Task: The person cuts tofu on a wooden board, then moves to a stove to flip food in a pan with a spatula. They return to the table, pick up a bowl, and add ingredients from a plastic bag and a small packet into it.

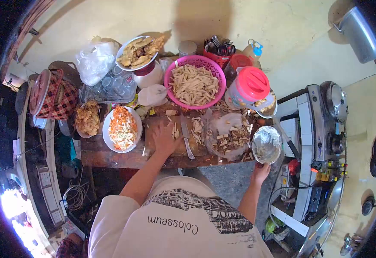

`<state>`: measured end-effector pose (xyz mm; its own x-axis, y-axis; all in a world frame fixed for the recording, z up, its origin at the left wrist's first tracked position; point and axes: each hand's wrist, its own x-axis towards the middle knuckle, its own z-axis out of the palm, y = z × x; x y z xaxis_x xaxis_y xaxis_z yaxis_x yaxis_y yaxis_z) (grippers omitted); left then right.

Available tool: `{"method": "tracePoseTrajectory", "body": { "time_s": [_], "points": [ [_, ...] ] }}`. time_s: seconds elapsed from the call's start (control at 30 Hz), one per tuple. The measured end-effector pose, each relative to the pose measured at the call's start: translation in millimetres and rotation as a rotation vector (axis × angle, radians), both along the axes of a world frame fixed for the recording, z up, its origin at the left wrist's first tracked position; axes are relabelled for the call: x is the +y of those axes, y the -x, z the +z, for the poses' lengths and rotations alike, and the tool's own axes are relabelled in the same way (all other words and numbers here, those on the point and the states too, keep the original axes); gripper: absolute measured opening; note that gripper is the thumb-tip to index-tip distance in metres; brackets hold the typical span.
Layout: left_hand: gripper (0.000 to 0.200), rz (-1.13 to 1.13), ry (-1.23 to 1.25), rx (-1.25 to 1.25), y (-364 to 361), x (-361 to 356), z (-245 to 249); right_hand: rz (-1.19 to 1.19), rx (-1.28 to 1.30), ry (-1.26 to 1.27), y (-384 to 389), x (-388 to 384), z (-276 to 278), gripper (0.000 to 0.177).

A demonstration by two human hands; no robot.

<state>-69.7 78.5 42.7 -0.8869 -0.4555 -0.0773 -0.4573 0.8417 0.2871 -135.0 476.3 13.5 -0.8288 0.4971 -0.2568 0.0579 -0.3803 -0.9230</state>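
My left hand (165,139) lies palm down on the wooden cutting board (153,129), fingers spread over a few pale cut pieces. A knife (186,135) rests on the board just right of that hand. My right hand (261,172) grips the lower rim of a metal bowl (266,144) at the table's right edge. Between them a clear plastic bag (229,135) holds a heap of chopped peelings.
A pink basket of pale cut strips (195,81) stands behind the board. A white plate of shredded carrot and cabbage (122,128) sits to the left, with fried food (87,118) beside it. A red-lidded jug (250,86) and a gas stove (325,124) are to the right.
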Motion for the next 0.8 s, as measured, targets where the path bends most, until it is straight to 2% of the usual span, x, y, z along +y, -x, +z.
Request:
{"method": "tracePoseTrajectory", "body": {
  "time_s": [0.13,0.23,0.33,0.43,0.53,0.63,0.73,0.8],
  "points": [
    [0.057,-0.103,0.1,-0.024,6,-4,0,-0.038,-0.051,0.047,3,-9,6,0.02],
    [0.056,-0.171,0.115,-0.03,3,-11,-6,-0.06,0.008,0.071,3,-30,27,0.021],
    [0.055,-0.227,0.12,0.007,5,-16,-18,-0.04,-0.051,0.038,4,-18,6,0.022],
    [0.051,-0.291,0.158,-0.06,5,-19,-15,0.004,-0.029,-0.109,10,-12,-10,0.021],
    [0.045,-0.344,0.145,0.009,7,-25,-43,-0.036,-0.08,0.061,12,-11,-6,0.02],
    [0.037,-0.484,0.099,0.052,-1,-36,-47,-0.039,-0.095,0.04,10,-14,-1,0.019],
    [0.033,-0.545,-0.061,0.093,-6,-49,-37,-0.04,-0.124,0.01,10,-13,1,0.018],
    [0.032,-0.427,-0.205,0.272,-6,-49,-26,0.01,-0.127,0.031,11,-8,-1,0.017]
  ]
}}
